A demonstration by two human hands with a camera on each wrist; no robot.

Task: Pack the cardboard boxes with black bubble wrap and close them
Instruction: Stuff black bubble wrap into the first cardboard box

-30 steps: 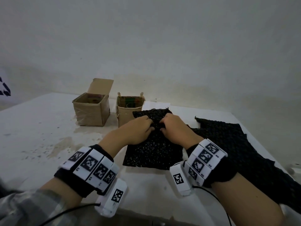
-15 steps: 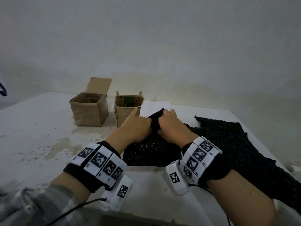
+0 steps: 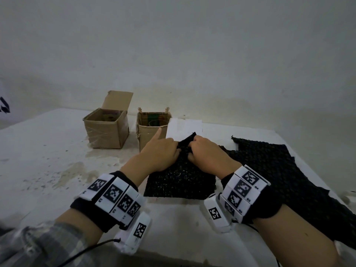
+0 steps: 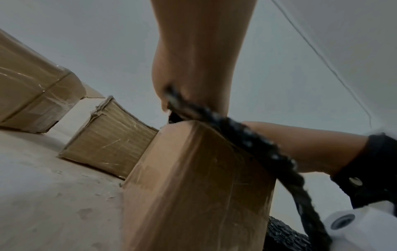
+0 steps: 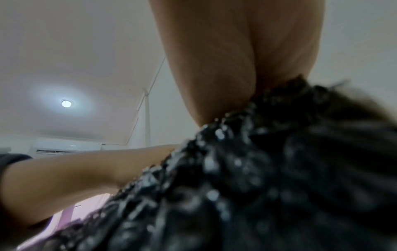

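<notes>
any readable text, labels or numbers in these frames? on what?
No readable words.
White wristband tiles: black square-pattern markers, plus tiny characters too small to read.
Right of the two open brown cardboard boxes: colourful print inside, too blurred to read.
Dark mark on left wall: cut off, unreadable.

Both hands meet over the near box, the left hand and the right hand each pinching the black bubble wrap draped over its top, so the way straight ahead is taken. Just behind them stand two open cardboard boxes: the left box with its flap raised, and the middle box just beyond the left hand's pointing forefinger. A narrow lane of bare bench runs between these two. To the right, a large sheet of bubble wrap covers the bench to its edge. White paper lies behind the hands. The broad left part of the bench lies open.
</notes>
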